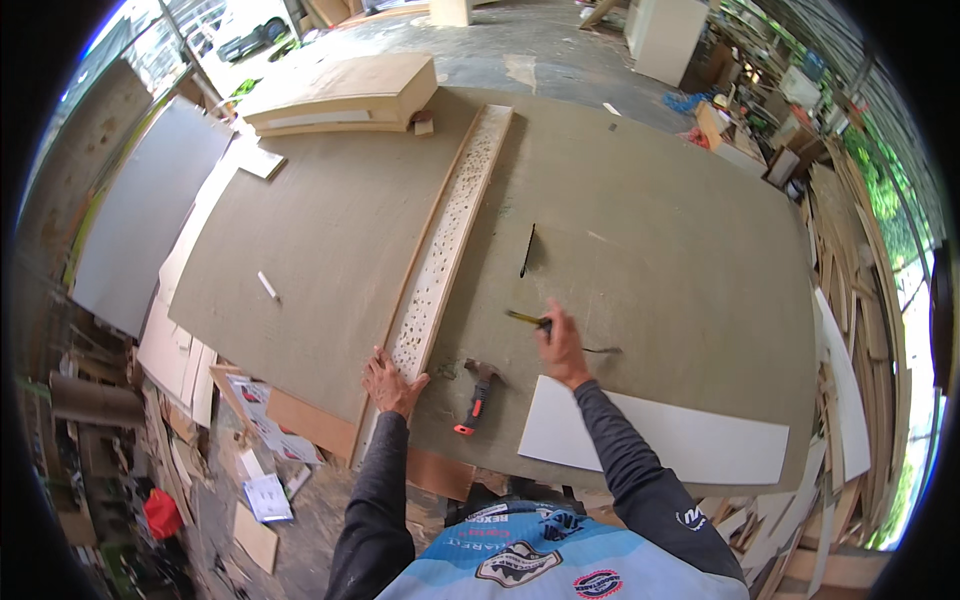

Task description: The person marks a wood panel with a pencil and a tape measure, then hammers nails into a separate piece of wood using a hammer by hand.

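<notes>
A long narrow board (455,225), white with many small specks or holes and wooden edge strips, runs lengthwise across the large worktable (640,230). On its near end rests my left hand (392,384), fingers spread and holding nothing. To the right, above the tabletop, my right hand (562,345) is closed round a slim yellow and black tool (526,318); its exact kind is hard to make out. Between my hands lies a hammer (474,402) with a red and black handle. A white panel (660,438) lies under my right forearm.
A curved wooden box piece (340,95) sits at the table's far left. A thin black stick (528,250) lies beyond my right hand, a white marker-like stick (268,286) at left. Timber strips (850,300) are stacked right; offcuts (256,537) litter the floor at left.
</notes>
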Motion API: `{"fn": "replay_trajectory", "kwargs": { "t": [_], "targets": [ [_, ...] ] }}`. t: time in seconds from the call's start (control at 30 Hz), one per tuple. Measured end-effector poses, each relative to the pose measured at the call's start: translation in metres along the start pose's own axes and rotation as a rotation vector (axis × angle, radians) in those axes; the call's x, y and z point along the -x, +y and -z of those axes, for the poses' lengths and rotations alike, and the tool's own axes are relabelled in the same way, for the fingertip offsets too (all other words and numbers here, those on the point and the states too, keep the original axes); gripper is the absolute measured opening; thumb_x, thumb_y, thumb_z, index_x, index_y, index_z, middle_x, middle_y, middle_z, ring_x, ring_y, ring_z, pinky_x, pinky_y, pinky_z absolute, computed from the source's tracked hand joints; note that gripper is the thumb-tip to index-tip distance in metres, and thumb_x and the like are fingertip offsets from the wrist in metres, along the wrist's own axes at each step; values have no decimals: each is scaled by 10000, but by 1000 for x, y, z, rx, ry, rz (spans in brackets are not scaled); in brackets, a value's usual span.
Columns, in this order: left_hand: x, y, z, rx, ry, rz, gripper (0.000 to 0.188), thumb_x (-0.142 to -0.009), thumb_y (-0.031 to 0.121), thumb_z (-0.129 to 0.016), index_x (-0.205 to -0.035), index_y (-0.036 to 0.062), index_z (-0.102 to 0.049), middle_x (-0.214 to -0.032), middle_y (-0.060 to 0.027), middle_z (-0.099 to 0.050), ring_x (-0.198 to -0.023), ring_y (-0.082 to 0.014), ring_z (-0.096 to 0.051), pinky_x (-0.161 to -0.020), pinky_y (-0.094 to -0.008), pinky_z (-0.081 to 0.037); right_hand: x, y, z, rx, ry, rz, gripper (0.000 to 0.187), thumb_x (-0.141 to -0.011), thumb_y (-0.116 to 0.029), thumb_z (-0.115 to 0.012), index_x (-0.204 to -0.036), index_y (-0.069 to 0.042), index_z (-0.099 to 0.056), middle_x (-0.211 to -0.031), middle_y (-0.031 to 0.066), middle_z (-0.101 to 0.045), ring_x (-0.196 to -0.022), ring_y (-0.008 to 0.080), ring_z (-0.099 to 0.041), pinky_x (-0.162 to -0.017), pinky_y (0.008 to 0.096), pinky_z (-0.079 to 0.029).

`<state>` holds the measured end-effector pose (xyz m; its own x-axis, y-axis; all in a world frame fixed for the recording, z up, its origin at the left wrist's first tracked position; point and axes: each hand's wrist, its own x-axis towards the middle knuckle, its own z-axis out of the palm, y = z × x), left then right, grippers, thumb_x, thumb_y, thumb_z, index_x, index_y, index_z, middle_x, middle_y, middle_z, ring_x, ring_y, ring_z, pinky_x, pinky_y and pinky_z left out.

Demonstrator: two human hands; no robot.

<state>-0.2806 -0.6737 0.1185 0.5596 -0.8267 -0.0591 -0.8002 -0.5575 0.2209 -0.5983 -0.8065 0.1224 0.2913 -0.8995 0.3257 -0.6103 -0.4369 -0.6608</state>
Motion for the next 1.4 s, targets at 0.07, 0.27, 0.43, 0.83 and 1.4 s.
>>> {"fn": "replay_trajectory", "kwargs": {
  "t": [0.07, 0.27, 0.43, 0.83, 1.4],
  "targets": [
    [1, 1, -3, -3, 6, 1, 1199, -590, 502, -853, -1482, -35, -258, -1364, -208, -436, -1266, -373, -410, -1015, -529, -344, 8, -56, -26, -123, -27, 7, 579, -879, -162, -618, -1386, -14, -382, -1085, 181, -593, -991, 366, -554, -881, 453, -462],
    [-12, -35, -17, 253, -46, -143, 1019, -780, 618, -629, -1482, -28, -273, -1337, -221, -476, -1261, -392, -418, -1041, -520, -331, 17, -194, -102, -470, -163, 47, 517, -896, -208, -645, -1322, -13, -426, -1149, 188, -584, -1066, 357, -562, -964, 419, -447],
    [-3, -79, -19, 1539, -20, -81, 508, -1009, 429, -403, -1292, 25, -522, -1213, -126, -592, -1146, -270, -544, -987, -393, -422, 18, -262, -160, -575, -193, -72, 423, -931, -274, -611, -1235, -2, -500, -1176, 202, -572, -1105, 365, -554, -963, 416, -453],
    [-43, -106, 69, 1989, -290, 391, 414, -952, 431, -552, -920, 19, -586, -766, -96, -628, -606, -264, -624, -526, -331, -510, 46, -247, -140, -478, 19, -73, 244, -941, -129, -597, -1138, 15, -599, -1202, 158, -582, -1036, 227, -619, -772, 341, -576],
    [-115, -136, 32, 12, 305, -158, 669, -841, 455, -667, -1326, 21, -514, -1385, -235, -384, -1344, -394, -287, -1088, -533, -213, 133, -139, -116, -385, 86, -791, 404, -817, -268, -672, -1042, -14, -451, -743, 97, -572, -525, 209, -597, -519, 314, -489]
  ]
}}
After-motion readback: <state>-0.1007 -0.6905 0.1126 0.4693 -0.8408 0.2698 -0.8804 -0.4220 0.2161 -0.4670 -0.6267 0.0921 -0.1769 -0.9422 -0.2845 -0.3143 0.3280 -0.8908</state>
